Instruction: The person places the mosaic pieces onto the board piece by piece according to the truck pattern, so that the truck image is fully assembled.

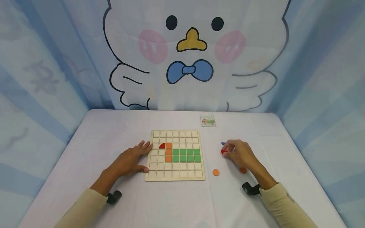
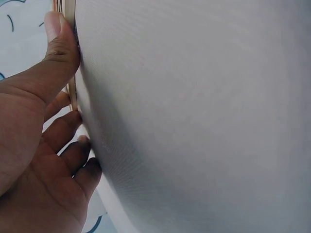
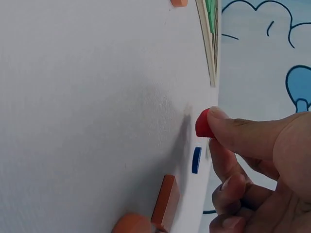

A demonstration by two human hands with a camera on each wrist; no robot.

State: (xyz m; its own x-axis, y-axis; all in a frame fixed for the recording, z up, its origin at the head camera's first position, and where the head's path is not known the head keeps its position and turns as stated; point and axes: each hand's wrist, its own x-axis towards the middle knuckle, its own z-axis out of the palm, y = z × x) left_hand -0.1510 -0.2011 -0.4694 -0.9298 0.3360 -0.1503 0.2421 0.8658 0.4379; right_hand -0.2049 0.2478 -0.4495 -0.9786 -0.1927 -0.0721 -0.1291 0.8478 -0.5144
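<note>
- Two hands at work: left hand (image 1: 129, 160) by the board (image 1: 175, 139), right hand (image 1: 240, 155) out to the right over the tabletop (image 1: 176, 205).
- In right fingers: red piece (image 3: 203, 124), pinched between thumb and fingertip, gap closed down to piece width.
- Looks: small, solid bright red, smooth matte face, visibly thick. Curved along one side, flat along another. Rest of outline covered by thumb, so full shape not readable.
- Location: right of board, well apart from it, just nearer than the blue piece (image 1: 223, 143). Cannot tell if touching tabletop.
- Left fingers: spread, mostly straight, holding nothing closed; fingertips and thumb touching board's left edge.
- Board: flat on tabletop, pale wood, raised rim, seven-by-seven grid of shallow square cells.
- Filled on board: orange squares (image 1: 169, 152), three stacked in third column from left; green squares (image 1: 186, 155), eight in two rows of four, directly right of the lower two orange; red quarter-circle (image 1: 162, 146) one cell left of the top orange, rounded side up and left, similar red to the held one.
- Loose nearby: orange disc (image 1: 215, 172) just off board's lower right; another orange piece (image 1: 243, 170) partly hidden by right wrist; reddish-brown rectangular block (image 3: 165, 203) below right hand in the right wrist view.
- Beyond board, toward far edge: small printed card (image 1: 208, 121), brown and green figure on grid.
- Behind: pale blue curtain (image 1: 194, 95) with cartoon print.
</note>
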